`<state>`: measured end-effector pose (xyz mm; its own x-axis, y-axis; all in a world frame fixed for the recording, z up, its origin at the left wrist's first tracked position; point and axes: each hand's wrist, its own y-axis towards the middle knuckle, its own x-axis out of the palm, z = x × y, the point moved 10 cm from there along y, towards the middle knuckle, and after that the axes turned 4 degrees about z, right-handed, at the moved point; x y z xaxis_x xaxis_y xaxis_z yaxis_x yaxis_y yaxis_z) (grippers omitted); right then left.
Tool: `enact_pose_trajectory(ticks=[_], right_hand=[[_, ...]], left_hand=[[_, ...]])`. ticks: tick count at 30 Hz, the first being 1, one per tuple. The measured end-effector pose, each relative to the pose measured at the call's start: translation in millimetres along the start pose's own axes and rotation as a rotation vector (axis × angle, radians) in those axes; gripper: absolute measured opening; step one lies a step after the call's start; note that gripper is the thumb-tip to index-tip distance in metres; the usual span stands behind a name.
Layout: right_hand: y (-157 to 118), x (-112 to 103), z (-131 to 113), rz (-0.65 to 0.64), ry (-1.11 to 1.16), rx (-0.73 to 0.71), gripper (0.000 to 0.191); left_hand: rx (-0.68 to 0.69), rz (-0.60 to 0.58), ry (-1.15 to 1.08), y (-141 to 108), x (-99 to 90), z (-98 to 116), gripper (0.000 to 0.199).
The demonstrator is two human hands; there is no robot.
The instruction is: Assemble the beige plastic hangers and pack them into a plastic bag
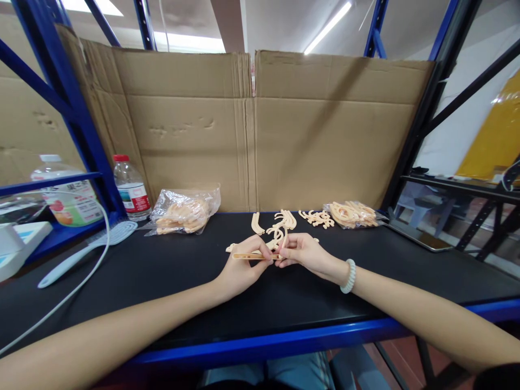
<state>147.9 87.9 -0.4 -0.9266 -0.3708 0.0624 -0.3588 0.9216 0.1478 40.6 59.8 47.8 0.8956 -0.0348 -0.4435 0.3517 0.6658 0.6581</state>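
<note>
My left hand [242, 268] pinches a flat, narrow beige piece [248, 256] that lies level across its fingers. Close beside it, my right hand [305, 253] holds a curved beige piece [285, 238] upright, its lower end at the right end of the flat piece. The fingertips of both hands almost meet, and whether the two pieces are joined is too small to tell. Just behind the hands lie loose curved beige pieces [286, 219], a short stack of curved strips [256, 223] and a pile of small knobbly pieces [317, 218].
Plastic bags of beige pieces stand left [184, 214] and right [352, 214] on the black table [195, 319]. At the left are a red-capped bottle [132, 189], a large jug [73, 197], a hairbrush [89, 246] and a white cable. Cardboard [195, 135] backs the table; a tablet-like device [420, 233] lies right.
</note>
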Motion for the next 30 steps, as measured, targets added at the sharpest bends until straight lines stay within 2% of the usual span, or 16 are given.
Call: enact_pose_trajectory(ticks=[10, 13, 18, 20, 25, 27, 30], right_hand=[[-3.3, 2.9, -13.7, 0.077, -0.016, -0.147, 0.034], [-4.7, 3.9, -15.3, 0.081, 0.011, -0.139, 0.033], [-4.3, 3.5, -20.5, 0.082, 0.025, -0.162, 0.031], [-3.6, 3.7, -19.0, 0.084, 0.01, -0.158, 0.032], [-1.7, 10.5, -14.4, 0.028, -0.054, -0.152, 0.033], [2.8, 5.7, -16.9, 0.028, -0.059, -0.158, 0.033], [15.8, -19.6, -30.3, 0.088, -0.139, -0.221, 0.031]], left_hand=[[-0.206, -0.009, -0.24, -2.4, 7.6, -13.9, 0.018], [-0.281, -0.017, -0.301, -2.9, 9.5, -18.9, 0.022], [-0.456, 0.093, -0.409, -6.9, 3.2, -33.1, 0.029], [-0.484, 0.112, -0.459, -8.2, 4.1, -33.9, 0.032], [-0.529, 0.038, -0.602, -10.9, 18.1, -32.3, 0.032], [-0.574, 0.05, -0.633, -12.5, 19.2, -37.3, 0.032], [-0.622, 0.092, -0.647, -13.7, 16.6, -46.0, 0.03]])
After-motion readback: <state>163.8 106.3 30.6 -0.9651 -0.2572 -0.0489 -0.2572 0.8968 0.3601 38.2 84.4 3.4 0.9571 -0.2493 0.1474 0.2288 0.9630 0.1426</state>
